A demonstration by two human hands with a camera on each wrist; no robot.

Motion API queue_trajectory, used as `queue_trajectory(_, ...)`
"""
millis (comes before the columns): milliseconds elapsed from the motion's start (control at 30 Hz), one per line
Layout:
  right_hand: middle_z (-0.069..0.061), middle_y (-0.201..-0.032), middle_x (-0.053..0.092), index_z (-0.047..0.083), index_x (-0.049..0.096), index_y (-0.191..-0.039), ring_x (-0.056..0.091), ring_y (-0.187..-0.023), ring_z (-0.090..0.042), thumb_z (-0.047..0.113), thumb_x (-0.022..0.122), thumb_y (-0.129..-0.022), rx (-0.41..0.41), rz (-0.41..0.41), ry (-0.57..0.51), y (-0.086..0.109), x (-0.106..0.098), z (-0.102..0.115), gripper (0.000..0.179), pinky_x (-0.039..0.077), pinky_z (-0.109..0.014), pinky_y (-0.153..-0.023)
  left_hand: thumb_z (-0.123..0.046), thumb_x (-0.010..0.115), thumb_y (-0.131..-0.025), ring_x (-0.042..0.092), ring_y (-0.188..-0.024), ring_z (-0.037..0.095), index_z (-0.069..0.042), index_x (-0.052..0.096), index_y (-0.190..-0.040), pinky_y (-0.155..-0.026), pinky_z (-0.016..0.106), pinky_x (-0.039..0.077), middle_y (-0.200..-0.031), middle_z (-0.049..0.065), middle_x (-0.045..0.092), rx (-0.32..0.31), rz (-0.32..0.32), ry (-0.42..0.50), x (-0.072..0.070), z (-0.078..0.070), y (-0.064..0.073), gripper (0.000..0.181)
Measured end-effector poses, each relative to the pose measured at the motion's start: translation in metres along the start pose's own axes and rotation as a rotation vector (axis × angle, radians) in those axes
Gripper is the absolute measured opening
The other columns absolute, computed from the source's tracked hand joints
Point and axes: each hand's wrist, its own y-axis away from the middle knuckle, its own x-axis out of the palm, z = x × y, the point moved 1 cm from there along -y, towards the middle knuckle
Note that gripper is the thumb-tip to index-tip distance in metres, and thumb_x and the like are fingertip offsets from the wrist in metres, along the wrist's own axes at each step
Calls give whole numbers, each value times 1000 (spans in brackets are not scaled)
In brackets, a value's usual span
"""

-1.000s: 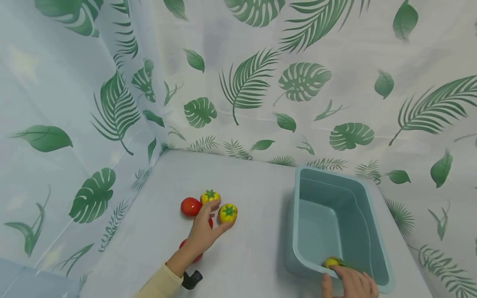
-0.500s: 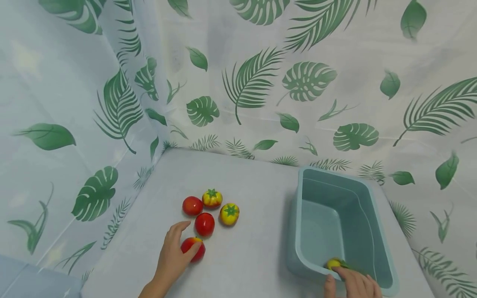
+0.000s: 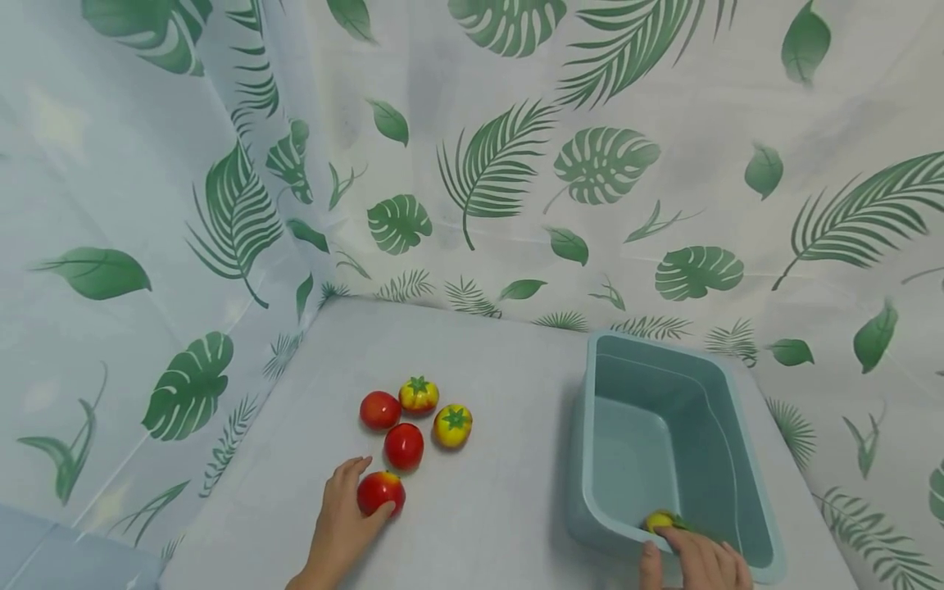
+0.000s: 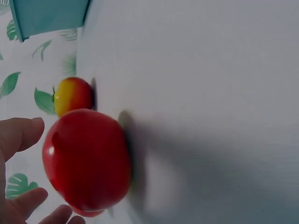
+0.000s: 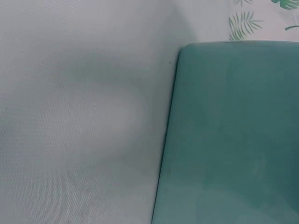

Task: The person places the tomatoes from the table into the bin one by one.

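Observation:
My left hand (image 3: 341,524) is spread around the nearest red tomato (image 3: 381,494), which has a yellow patch on top. In the left wrist view its thumb and fingers stand apart beside that tomato (image 4: 88,161). Just beyond lie two more red tomatoes (image 3: 404,447) and two yellow-and-red ones with green star-shaped tops (image 3: 452,426). At the near edge of the blue-green bin (image 3: 587,426), my right hand (image 3: 696,561) grips the rim, thumb outside and fingers over it. A yellow item with green (image 3: 659,521) lies inside the bin at those fingertips, partly hidden.
A white table surface (image 3: 509,385) carries the tomatoes on the left and the bin on the right. Leaf-printed curtains (image 3: 509,270) hang behind and at the left. The right wrist view holds mostly the bin's outer wall (image 5: 233,130).
My left hand has drawn back from the yellow-and-red tomatoes to the nearest red one, and its fingers have come in around it. The right hand stays on the rim.

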Motion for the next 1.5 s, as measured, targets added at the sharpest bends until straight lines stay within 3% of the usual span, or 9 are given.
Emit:
queue_trajectory(433,-17,-88,68,5,71,-93,53,-90,-37,22,66,-85,13,-16,-13,0,0,0,19,27,-45,-108,-21,88,-71,46,-119,31,-8,42,-139,-93,56,49,-136,14,44,-62,56,-10,20,8,0,83)
queue_trajectory(600,-17,-87,69,5,72,-91,53,-88,-37,21,65,-85,36,-11,-36,0,1,-1,19,28,-43,-107,-20,88,-69,45,-120,31,-8,38,-140,-94,57,48,-138,15,42,-116,69,18,22,7,-2,88)
queue_trajectory(800,-18,-87,68,6,72,-90,53,-88,-38,22,63,-86,35,-2,-28,0,1,-3,18,27,-44,-107,-21,90,-68,46,-120,32,-8,38,-137,-93,55,50,-135,15,43,-129,25,41,16,5,-3,87)
queue_trajectory(967,-19,-86,68,6,71,-89,53,-87,-38,22,63,-86,10,-16,-18,0,2,-3,18,28,-42,-106,-21,88,-70,44,-124,31,-10,37,-137,-95,54,48,-135,12,41,-75,-27,62,5,-7,-4,85)
queue_trajectory(1233,-16,-84,68,7,71,-88,53,-86,-36,21,64,-84,13,-35,-22,-2,2,-5,16,28,-39,-104,-20,86,-73,42,-126,24,-13,38,-138,-98,51,47,-138,7,41,111,-106,100,-12,-37,-12,81)
queue_trajectory(1500,-14,-85,68,8,71,-89,53,-87,-35,20,66,-83,10,-23,-16,0,0,-3,14,28,-39,-104,-20,86,-74,44,-126,25,-13,39,-137,-96,52,48,-138,6,42,258,-128,176,-13,-72,-23,78)
